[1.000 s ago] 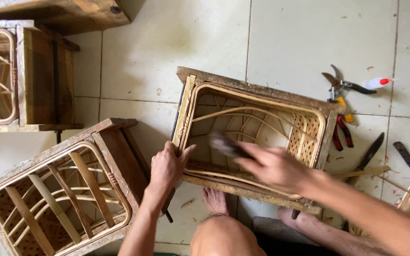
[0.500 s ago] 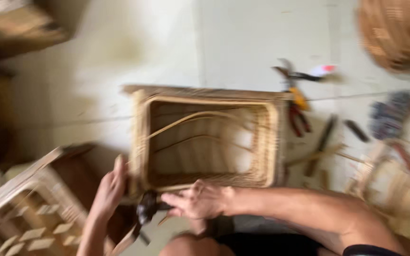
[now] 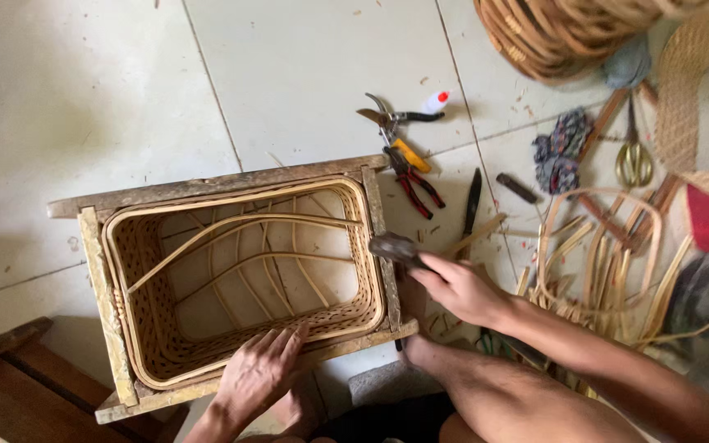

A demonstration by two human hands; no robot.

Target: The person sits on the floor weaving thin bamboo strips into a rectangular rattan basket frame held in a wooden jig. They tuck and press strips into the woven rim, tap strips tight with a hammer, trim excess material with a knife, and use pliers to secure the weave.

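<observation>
The right hand (image 3: 457, 289) has its grip closed around the handle of a small hammer (image 3: 397, 247). The fingers hide most of the handle, and the dark hammer head is a little blurry. The head sits right at the right side of the wooden frame (image 3: 207, 187), near the top corner. I cannot tell if it touches the wood.

The left hand (image 3: 260, 373) lies flat and open on the near rim of the woven basket (image 3: 153, 328), with its fingers spread. It holds nothing. The basket sits inside the wooden frame on the tiled floor (image 3: 305, 66). Curved cane strips cross the inside of it.

A bare foot peeks out under the left hand, mostly hidden by it. A knee and leg are cut off at the bottom edge.

Just past the frame lie pruning shears (image 3: 387, 119), red-handled pliers (image 3: 413, 182) and a dark knife (image 3: 473, 197). To the right is a loose pile of cane strips (image 3: 601, 262), and gold scissors (image 3: 633, 160). A round basket (image 3: 551, 33) is cut off at the top. A dark wooden thing (image 3: 18, 385) shows only a corner at the bottom left. The cloth things at the far right are too blurry to name.
</observation>
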